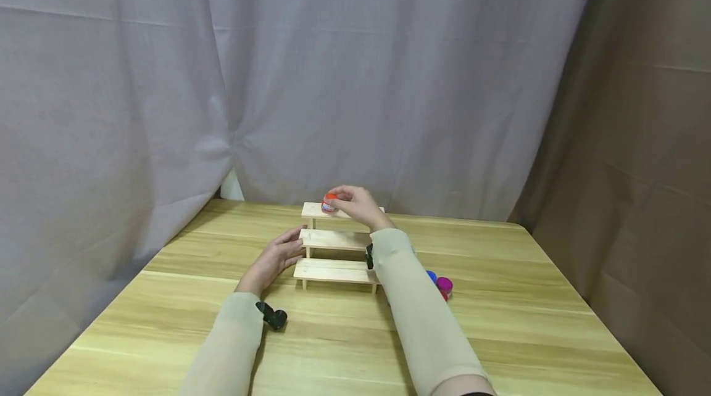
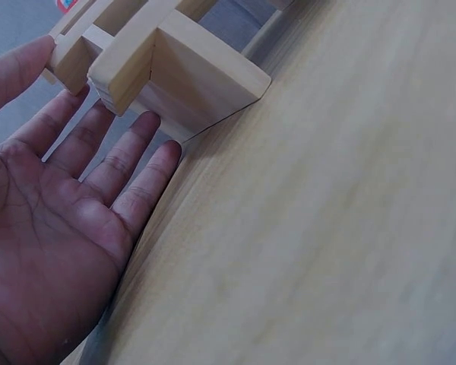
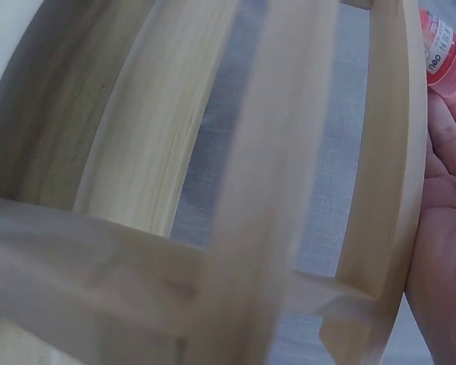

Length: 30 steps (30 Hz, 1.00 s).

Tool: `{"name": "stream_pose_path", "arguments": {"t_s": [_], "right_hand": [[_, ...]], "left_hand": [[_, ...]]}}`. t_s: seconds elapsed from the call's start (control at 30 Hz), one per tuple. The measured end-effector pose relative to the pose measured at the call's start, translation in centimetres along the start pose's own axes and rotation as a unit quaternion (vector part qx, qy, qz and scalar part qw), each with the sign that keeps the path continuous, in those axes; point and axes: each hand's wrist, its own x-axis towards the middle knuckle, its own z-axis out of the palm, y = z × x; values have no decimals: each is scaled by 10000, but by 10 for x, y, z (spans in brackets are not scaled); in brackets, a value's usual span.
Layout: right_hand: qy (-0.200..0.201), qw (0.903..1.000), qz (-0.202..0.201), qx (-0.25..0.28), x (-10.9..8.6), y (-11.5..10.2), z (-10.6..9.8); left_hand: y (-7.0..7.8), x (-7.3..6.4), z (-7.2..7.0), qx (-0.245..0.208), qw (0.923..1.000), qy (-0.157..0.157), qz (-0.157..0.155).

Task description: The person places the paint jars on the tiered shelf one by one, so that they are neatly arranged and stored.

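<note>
A three-tier wooden shelf (image 1: 333, 239) stands like steps on the table. At the left part of its top tier is a small red jar with an orange-red lid (image 1: 328, 203), pinched between the thumb and fingers of my right hand (image 1: 361, 206). The right wrist view shows white label print on the jar (image 3: 443, 55), right at the top board's edge. My left hand (image 1: 276, 258) is at the shelf's left side, its fingers extended, palm facing the wood. In the left wrist view, the thumb and fingertips lie right at the ends of the boards.
Several small jars are grouped on the table to the right of the shelf, partly hidden by my right sleeve (image 1: 424, 309); a blue lid (image 1: 431, 276) and a magenta lid (image 1: 444, 284) show. Grey curtains (image 1: 355, 75) hang behind the wooden table (image 1: 528, 316).
</note>
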Motion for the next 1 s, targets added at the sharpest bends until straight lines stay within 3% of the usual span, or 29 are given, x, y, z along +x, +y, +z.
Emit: {"name": "stream_pose_path", "arguments": {"t_s": [1.0], "right_hand": [[-321, 9992, -172, -158, -3, -6, 13]], "left_hand": [[0, -1, 1, -36, 9999, 118, -120]]}}
